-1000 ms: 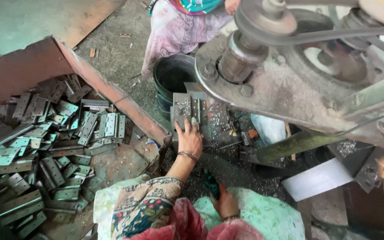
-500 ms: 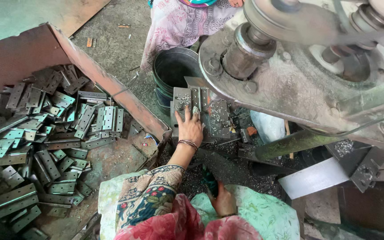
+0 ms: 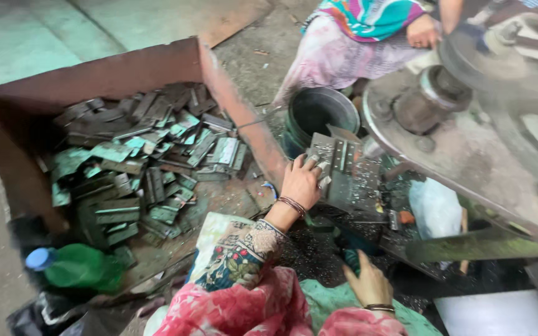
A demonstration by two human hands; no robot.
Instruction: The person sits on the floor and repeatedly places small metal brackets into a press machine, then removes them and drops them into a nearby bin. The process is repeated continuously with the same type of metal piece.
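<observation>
A grey metal plate [image 3: 337,171] on the press bed is gripped by the left hand [image 3: 300,182]; at its 5 o'clock, the right hand [image 3: 368,283] is rested, fingers loosely spread, holding nothing

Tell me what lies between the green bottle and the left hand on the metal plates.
In the head view, between the green bottle and the left hand on the metal plates lie a rusty tray's floor, loose green-grey metal pieces, and the patterned sleeve.
</observation>
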